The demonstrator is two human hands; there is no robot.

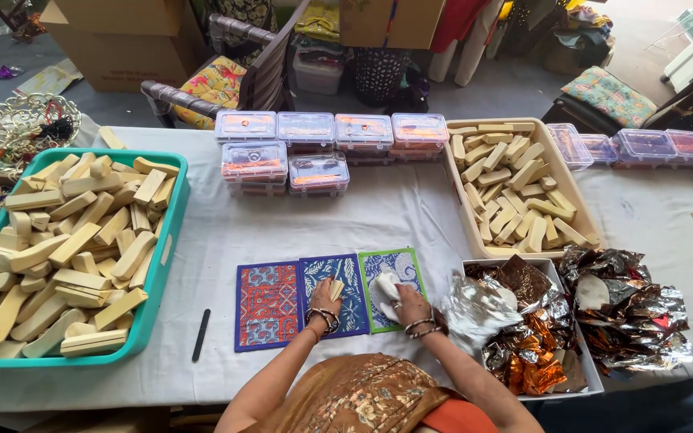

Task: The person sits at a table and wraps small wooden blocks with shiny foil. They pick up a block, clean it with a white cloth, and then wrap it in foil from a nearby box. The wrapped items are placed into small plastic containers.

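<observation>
Three flat square cloth mats lie side by side on the white tablecloth (378, 216): a red patterned mat (266, 305), a blue patterned mat (356, 277) and a green patterned mat (404, 269). The left hand (324, 298) rests over the blue mat and pinches one small pale wooden block (336, 289) between its fingers. The right hand (411, 303) lies on the green mat with its fingers curled around a piece of white cloth (385, 287). Both wrists wear bangles, and both arms reach forward from the bottom edge.

There are two trays of pale wooden blocks, too many to count: a big teal plastic tray (166, 240) on the left and a beige plastic tray (579, 212) on the right. Six clear plastic boxes with lids (318, 172) sit behind the mats, four in the back row and two in front. One white cardboard box (583, 377) beside the right hand holds crinkly shiny foil wrappers (523, 353). One thin black stick (201, 334) lies near the red mat.
</observation>
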